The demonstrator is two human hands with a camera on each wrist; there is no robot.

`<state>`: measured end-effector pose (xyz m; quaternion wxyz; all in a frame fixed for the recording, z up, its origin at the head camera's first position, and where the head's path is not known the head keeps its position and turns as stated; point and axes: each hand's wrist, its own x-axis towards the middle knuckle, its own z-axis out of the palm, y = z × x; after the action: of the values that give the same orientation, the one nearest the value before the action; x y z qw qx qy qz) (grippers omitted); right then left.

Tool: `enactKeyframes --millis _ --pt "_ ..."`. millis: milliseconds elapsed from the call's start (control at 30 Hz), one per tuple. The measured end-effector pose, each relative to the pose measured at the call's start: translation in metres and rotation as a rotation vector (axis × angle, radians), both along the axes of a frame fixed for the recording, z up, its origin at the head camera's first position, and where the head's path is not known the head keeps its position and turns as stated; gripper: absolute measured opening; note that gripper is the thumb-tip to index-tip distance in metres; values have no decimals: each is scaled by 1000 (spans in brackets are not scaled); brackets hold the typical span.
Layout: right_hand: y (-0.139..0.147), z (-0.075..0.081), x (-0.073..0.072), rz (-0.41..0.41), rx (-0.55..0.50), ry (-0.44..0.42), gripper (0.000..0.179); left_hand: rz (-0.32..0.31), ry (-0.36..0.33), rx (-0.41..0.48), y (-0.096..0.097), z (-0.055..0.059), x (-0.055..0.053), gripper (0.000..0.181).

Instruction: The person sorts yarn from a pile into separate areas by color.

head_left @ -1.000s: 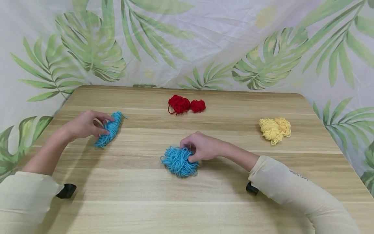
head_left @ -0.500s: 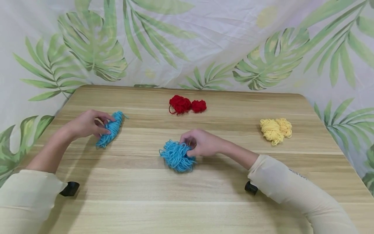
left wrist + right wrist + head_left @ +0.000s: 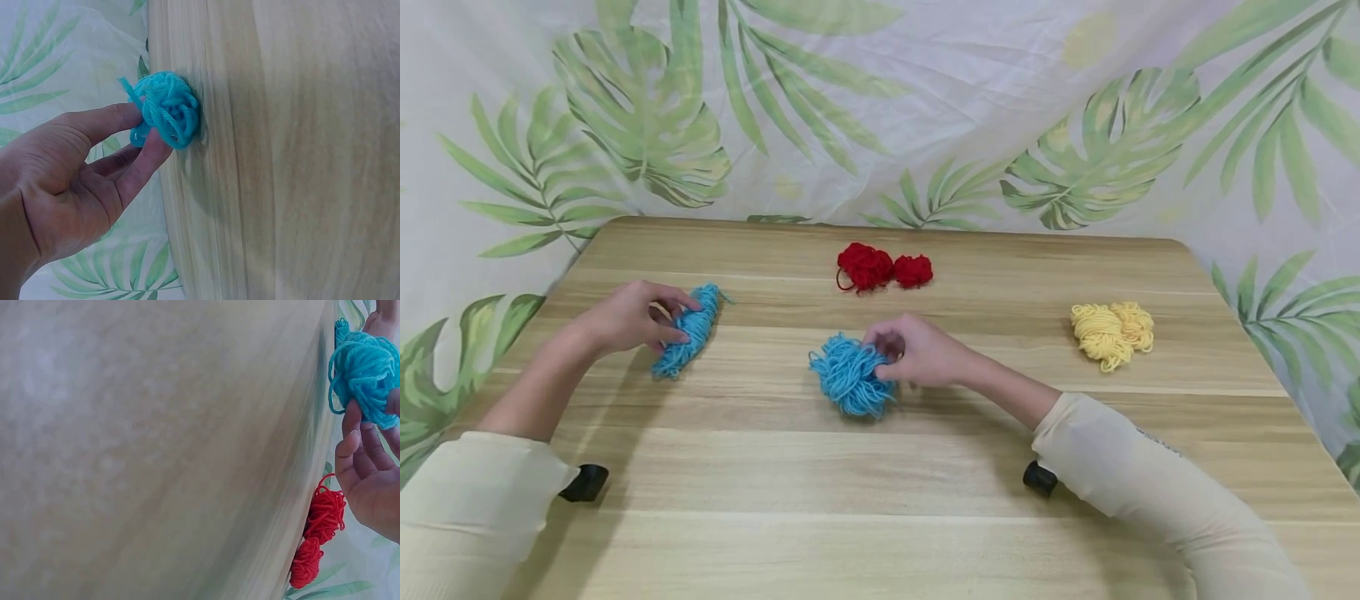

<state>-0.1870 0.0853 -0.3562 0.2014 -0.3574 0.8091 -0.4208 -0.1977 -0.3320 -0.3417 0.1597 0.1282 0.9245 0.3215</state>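
On the left of the table, my left hand (image 3: 632,318) pinches a long blue yarn bundle (image 3: 693,333) between thumb and fingers. The left wrist view shows that blue yarn bundle (image 3: 172,112) end-on, with fingertips pressed into its strands. Near the middle, my right hand (image 3: 919,352) grips a rounder, looser blue yarn ball (image 3: 850,379) by its right side. In the right wrist view the blue yarn ball (image 3: 365,372) sits in the fingertips of my right hand (image 3: 372,469), loops of strand hanging out.
Two red yarn balls (image 3: 865,267) lie side by side at the back middle of the wooden table (image 3: 775,517). Two yellow yarn bundles (image 3: 1101,329) touch each other at the right. A leaf-print cloth (image 3: 955,108) hangs behind the table's far edge.
My right hand has moved the rounder blue yarn ball a little away from me, toward the back of the table. The left hand keeps its pinch on the long bundle, nearly still.
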Motion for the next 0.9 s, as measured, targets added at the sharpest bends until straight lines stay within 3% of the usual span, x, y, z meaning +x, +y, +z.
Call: enactKeyframes --millis 267,900 --pt "-1 0 -3 -57 -11 4 21 -16 2 0 4 1 0 43" --pt "-14 2 -8 -96 -50 34 21 -9 10 -9 3 -1 0 41"
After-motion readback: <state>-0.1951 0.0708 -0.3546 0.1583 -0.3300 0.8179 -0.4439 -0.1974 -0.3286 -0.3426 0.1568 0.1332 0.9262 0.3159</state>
